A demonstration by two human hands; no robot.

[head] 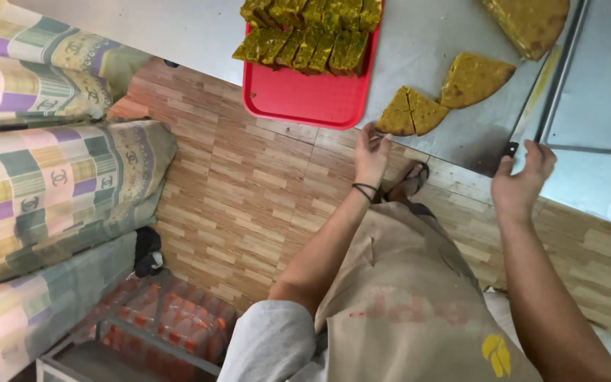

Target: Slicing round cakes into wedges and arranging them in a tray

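At the far left, folded quilts in pastel checks are stacked beside the wood-patterned floor. Further right, a red tray overhangs the near edge of the grey metal surface, loaded with rows of yellow-green cake slices. The left hand, a dark band on its wrist, reaches up to the surface edge, fingers loosely spread and just touching the nearer of two small cake wedges lying side by side. A larger wedge lies just beyond them, and a big uncut piece sits at the top. The right hand grips the dark handle of a long knife, fingers curled around it, blade resting along the surface.
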